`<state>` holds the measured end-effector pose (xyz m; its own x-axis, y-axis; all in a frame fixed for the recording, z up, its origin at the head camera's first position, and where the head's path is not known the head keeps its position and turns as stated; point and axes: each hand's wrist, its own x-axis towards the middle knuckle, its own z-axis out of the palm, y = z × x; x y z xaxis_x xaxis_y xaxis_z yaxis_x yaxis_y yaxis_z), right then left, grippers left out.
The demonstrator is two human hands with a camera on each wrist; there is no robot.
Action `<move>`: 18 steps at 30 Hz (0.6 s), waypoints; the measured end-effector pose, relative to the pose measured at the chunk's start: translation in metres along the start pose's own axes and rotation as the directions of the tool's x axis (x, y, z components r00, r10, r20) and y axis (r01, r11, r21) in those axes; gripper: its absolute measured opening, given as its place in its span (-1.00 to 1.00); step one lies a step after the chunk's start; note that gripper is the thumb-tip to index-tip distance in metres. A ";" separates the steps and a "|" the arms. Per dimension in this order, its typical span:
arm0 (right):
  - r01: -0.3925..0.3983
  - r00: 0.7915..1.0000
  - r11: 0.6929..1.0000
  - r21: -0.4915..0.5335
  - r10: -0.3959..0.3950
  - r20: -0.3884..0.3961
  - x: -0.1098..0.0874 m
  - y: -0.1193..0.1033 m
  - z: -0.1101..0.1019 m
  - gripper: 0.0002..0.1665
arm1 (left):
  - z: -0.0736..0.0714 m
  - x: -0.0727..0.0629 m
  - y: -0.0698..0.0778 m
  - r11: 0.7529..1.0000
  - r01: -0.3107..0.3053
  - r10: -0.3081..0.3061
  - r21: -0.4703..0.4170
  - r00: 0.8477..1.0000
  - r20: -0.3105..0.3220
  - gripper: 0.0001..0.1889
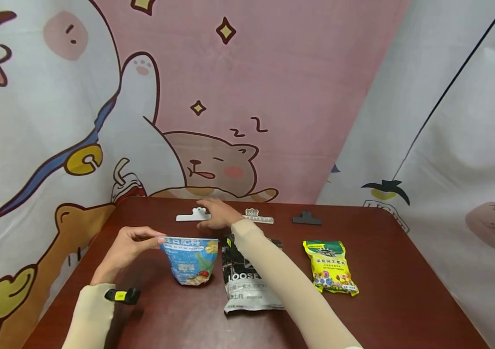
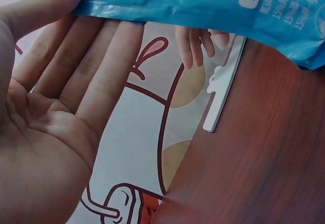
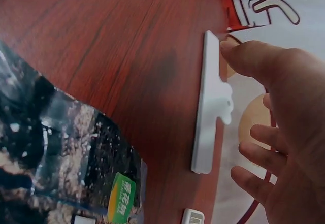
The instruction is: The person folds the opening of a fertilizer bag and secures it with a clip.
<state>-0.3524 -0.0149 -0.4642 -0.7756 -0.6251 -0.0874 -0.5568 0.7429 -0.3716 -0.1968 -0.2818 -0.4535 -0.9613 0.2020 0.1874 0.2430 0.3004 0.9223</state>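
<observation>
Between thumb and fingers, my left hand (image 1: 118, 252) pinches the top left corner of a blue fertilizer bag (image 1: 188, 261), which stands on the table in the head view. In the left wrist view, the bag's blue edge (image 2: 177, 5) crosses the top, held under the thumb. At the table's far edge, my right hand (image 1: 219, 214) reaches beside a white bag clip (image 1: 185, 217). The right wrist view has this clip (image 3: 205, 127) lying flat, with the thumb near one end, the fingers spread apart and nothing in their grasp.
A black-and-silver bag (image 1: 247, 293) lies under my right forearm. Farther right is a yellow-and-green bag (image 1: 331, 267). A patterned clip (image 1: 260, 219) and a black clip (image 1: 307, 219) line the back of the brown table (image 1: 395, 291). Behind hangs a cartoon cloth (image 1: 300, 97).
</observation>
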 end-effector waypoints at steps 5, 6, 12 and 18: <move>0.006 1.000 1.000 -0.018 -0.005 0.013 0.015 0.002 0.010 -0.03 | 0.000 -0.002 -0.002 0.999 -0.015 0.015 -0.034 1.000 0.009 -0.78; 0.006 1.000 1.000 -0.023 -0.006 0.016 0.017 0.002 0.011 -0.04 | 0.000 -0.002 -0.002 0.999 -0.016 0.016 -0.034 1.000 0.008 -0.78; -0.016 1.000 0.997 -0.069 0.018 0.021 0.025 0.001 0.017 -0.12 | 0.002 -0.001 -0.002 0.999 -0.031 0.031 -0.033 0.999 0.015 -0.79; -0.025 1.000 0.991 -0.131 0.025 -0.004 0.032 0.002 0.021 -0.29 | 0.002 0.000 -0.001 0.998 -0.038 0.039 -0.046 0.999 0.011 -0.79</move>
<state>-0.3720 -0.0388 -0.4867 -0.7905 -0.6054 -0.0925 -0.5712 0.7834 -0.2452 -0.1970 -0.2805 -0.4551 -0.9497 0.2240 0.2190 0.2731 0.2495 0.9291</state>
